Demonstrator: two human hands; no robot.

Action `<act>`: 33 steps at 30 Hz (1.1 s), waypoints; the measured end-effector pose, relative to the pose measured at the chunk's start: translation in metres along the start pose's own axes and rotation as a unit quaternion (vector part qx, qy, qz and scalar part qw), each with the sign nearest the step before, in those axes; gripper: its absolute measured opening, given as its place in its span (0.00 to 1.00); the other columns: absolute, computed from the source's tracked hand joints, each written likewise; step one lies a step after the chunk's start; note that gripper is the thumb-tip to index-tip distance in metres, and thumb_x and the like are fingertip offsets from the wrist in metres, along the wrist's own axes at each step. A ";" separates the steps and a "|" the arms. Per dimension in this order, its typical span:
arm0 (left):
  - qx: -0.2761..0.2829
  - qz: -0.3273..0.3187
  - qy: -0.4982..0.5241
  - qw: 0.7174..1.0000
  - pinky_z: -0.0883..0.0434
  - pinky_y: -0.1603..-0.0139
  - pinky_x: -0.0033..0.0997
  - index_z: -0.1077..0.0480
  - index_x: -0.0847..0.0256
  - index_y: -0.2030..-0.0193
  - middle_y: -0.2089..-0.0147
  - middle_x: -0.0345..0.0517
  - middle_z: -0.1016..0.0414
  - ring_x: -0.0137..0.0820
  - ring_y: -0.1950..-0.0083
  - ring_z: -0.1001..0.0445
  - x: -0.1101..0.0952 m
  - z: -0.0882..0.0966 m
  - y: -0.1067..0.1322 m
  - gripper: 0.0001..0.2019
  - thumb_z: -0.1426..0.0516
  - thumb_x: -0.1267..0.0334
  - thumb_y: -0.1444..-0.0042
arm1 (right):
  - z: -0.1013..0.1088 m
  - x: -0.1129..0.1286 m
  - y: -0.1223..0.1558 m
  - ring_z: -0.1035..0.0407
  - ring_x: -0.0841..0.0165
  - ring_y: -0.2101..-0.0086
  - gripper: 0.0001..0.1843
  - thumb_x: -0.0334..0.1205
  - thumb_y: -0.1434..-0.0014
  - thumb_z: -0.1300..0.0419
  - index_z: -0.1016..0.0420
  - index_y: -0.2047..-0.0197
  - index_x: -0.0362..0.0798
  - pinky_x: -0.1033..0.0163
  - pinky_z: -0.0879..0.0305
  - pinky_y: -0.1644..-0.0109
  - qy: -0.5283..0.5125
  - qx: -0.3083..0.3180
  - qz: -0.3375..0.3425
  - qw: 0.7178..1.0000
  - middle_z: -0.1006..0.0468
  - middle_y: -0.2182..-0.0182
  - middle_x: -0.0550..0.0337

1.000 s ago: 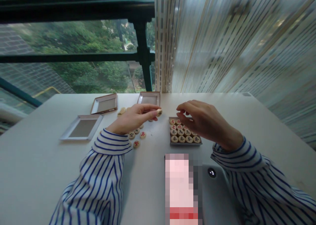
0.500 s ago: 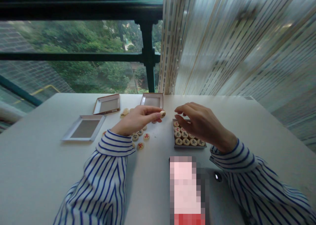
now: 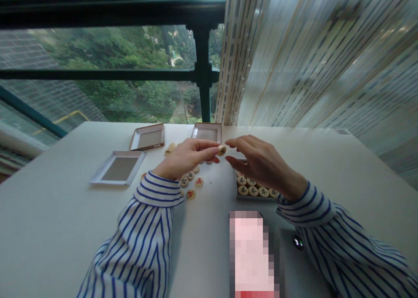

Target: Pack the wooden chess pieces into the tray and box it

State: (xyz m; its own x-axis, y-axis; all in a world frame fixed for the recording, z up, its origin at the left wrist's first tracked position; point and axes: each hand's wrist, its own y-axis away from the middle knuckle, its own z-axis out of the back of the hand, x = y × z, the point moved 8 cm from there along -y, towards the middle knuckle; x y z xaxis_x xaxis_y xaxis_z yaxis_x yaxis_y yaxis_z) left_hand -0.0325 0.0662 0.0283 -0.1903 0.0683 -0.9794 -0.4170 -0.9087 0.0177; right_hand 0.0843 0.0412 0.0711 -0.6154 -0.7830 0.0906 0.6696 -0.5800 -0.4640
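Note:
Between thumb and fingers, my left hand point(image 3: 192, 156) grips a round Chinese chess piece point(image 3: 222, 150) with a dark character on it. My right hand point(image 3: 263, 163) is open, its thumb and fingers parted just to the right of that piece and apart from it. Beneath the right hand is a shallow box point(image 3: 246, 198) holding rows of chess pieces; the hand hides part of it. Loose pieces lie under and around my left hand, among them a red-marked piece point(image 3: 199, 182) and a dark-marked piece point(image 3: 184, 181).
A white open tray point(image 3: 98, 179) lies at the left, with a brown-edged box lid point(image 3: 150, 138) behind it. Another shallow tray point(image 3: 207, 132) stands at the table's far edge by the window. A phone-like object point(image 3: 253, 254), blurred out, lies near me.
My right hand has moved left relative to the box, closer to the chess piece in my left hand. The view has shifted slightly.

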 end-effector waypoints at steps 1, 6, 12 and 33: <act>0.001 -0.002 -0.001 1.000 0.32 0.57 0.35 0.29 0.65 0.52 0.60 0.51 0.23 0.31 0.61 0.27 0.000 -0.001 0.000 0.22 0.43 0.52 0.49 | -0.001 0.000 0.000 0.34 0.63 0.61 0.15 0.39 0.42 0.48 0.34 0.52 0.42 0.59 0.39 0.58 -0.003 -0.003 -0.001 1.000 0.27 0.61 0.50; 0.004 -0.004 -0.008 1.000 0.32 0.57 0.35 0.29 0.65 0.53 0.62 0.50 0.23 0.31 0.62 0.27 -0.001 -0.002 0.000 0.22 0.44 0.52 0.49 | -0.003 0.003 0.000 0.34 0.64 0.62 0.14 0.40 0.41 0.48 0.34 0.52 0.44 0.59 0.39 0.58 -0.026 -0.008 0.002 1.000 0.27 0.62 0.50; 0.001 0.004 -0.017 1.000 0.32 0.59 0.33 0.29 0.67 0.53 0.65 0.50 0.23 0.31 0.63 0.27 0.001 -0.002 0.000 0.22 0.44 0.52 0.48 | -0.004 0.005 0.000 0.34 0.67 0.63 0.15 0.41 0.39 0.50 0.33 0.53 0.43 0.61 0.39 0.59 -0.042 -0.005 0.006 0.999 0.27 0.62 0.51; -0.016 0.013 -0.012 1.000 0.32 0.61 0.33 0.30 0.66 0.56 0.65 0.49 0.24 0.31 0.64 0.27 0.004 -0.001 -0.001 0.20 0.42 0.53 0.51 | -0.006 0.005 0.001 0.33 0.64 0.60 0.16 0.40 0.39 0.51 0.32 0.53 0.40 0.59 0.37 0.57 -0.039 0.000 0.003 0.999 0.27 0.62 0.48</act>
State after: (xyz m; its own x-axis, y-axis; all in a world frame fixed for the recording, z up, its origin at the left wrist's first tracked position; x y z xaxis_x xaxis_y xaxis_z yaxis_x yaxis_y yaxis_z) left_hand -0.0319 0.0670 0.0238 -0.2212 0.0545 -0.9737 -0.3826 -0.9233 0.0352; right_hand 0.0793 0.0385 0.0660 -0.5770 -0.8017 0.1562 0.6733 -0.5751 -0.4647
